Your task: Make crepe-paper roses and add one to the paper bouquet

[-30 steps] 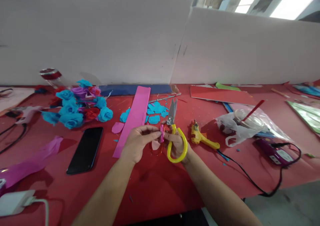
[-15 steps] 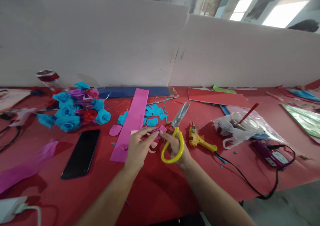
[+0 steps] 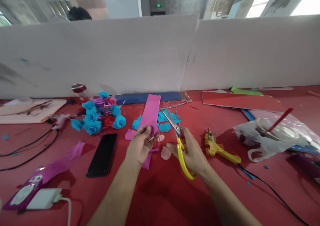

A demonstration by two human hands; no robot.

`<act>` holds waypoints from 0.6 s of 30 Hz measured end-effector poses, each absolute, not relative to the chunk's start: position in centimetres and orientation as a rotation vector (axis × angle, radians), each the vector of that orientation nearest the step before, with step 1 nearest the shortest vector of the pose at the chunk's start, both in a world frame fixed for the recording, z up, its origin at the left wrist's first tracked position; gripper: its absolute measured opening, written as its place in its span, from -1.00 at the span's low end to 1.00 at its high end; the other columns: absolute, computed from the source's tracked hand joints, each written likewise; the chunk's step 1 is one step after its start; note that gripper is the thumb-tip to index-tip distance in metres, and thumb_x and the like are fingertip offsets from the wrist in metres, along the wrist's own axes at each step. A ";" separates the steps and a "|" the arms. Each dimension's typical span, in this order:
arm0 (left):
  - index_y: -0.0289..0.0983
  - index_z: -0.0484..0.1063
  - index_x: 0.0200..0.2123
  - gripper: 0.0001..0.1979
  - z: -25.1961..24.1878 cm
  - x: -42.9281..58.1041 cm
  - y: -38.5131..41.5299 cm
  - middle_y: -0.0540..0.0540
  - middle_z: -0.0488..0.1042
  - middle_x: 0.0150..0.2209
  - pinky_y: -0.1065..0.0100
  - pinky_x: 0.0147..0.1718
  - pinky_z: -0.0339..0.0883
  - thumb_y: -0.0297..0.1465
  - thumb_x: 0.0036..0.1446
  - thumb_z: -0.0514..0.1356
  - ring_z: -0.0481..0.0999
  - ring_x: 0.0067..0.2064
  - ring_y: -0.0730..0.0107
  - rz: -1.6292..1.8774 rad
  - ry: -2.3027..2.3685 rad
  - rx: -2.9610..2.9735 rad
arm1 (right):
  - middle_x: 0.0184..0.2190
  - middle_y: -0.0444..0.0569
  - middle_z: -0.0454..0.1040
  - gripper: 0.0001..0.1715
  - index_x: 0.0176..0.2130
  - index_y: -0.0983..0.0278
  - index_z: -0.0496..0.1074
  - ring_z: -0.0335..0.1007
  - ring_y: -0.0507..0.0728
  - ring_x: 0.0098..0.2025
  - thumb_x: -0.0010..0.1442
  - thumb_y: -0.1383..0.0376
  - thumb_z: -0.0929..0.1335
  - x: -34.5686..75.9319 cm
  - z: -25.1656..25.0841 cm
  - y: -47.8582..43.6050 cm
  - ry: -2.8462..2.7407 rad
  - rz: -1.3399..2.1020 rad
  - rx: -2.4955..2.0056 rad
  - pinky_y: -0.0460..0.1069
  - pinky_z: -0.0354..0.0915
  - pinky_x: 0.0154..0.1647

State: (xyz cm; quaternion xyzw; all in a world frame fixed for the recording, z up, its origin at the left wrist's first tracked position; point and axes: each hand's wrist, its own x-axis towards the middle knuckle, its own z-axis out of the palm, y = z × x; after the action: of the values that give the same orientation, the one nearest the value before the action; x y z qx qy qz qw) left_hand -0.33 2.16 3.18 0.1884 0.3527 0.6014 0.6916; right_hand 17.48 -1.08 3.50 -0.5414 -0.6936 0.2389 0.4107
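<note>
Moved since the earlier frames: the hands, then together over one pink piece, are now apart. The scissors' blades have swung from 1 o'clock to 11 o'clock and gape. Judged: a cut is finished and the piece is clear of the blades.

- table point(image 3: 162, 199): red cover, bears everything below.
- roses point(image 3: 100, 117): paper, in blue, purple and red, at 10 o'clock of the left hand.
- strip point(image 3: 152, 111): pink paper, running 12 to 6 under the left hand.
- phone point(image 3: 102, 154): dark, at 9 o'clock of the left hand.
- glue gun point(image 3: 220, 149): yellow, at 3 o'clock of the right hand.
- left hand point(image 3: 140, 147): thumb and fingers closed in a pinch on the pink piece point(image 3: 153, 130), raised at its 1 o'clock.
- right hand point(image 3: 193, 152): curled round the yellow handles of the scissors point(image 3: 178, 142), gripping them.
- petals point(image 3: 165, 152): pale pink, loose on the table between the hands.
</note>
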 end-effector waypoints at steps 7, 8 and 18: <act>-0.26 0.46 -0.53 -0.81 3.4 -0.8 2.1 0.06 0.52 -0.47 0.39 -0.30 0.39 -0.52 -0.27 0.39 0.50 -0.39 0.50 1.416 0.872 0.512 | -0.16 0.07 0.42 -0.42 0.04 0.20 0.34 0.38 0.24 -0.20 0.02 0.19 0.42 17.3 3.0 -1.4 -1.995 0.272 -1.389 0.09 0.30 -0.21; -0.27 0.48 -0.53 -0.82 3.5 -0.8 2.1 0.05 0.52 -0.48 0.40 -0.30 0.38 -0.53 -0.28 0.39 0.50 -0.39 0.49 1.426 0.895 0.539 | -0.17 0.06 0.43 -0.42 0.04 0.19 0.35 0.39 0.24 -0.21 0.02 0.18 0.42 17.3 3.0 -1.5 -1.998 0.268 -1.386 0.08 0.30 -0.22; -0.27 0.58 -0.44 -0.91 3.9 -1.7 1.9 0.01 0.51 -0.52 0.40 -0.36 0.27 -0.44 -0.13 0.34 0.42 -0.42 0.45 1.369 1.076 0.985 | -0.22 0.03 0.49 -0.42 0.04 0.14 0.40 0.44 0.19 -0.27 0.01 0.15 0.45 17.3 2.9 -1.5 -1.962 0.362 -1.338 0.02 0.33 -0.24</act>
State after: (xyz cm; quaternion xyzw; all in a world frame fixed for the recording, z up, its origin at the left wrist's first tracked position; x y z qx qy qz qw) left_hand -1.73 1.88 3.87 0.4143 0.4525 0.5758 0.5404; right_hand 17.34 -1.52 2.90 -0.5194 -0.7615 0.1407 0.3613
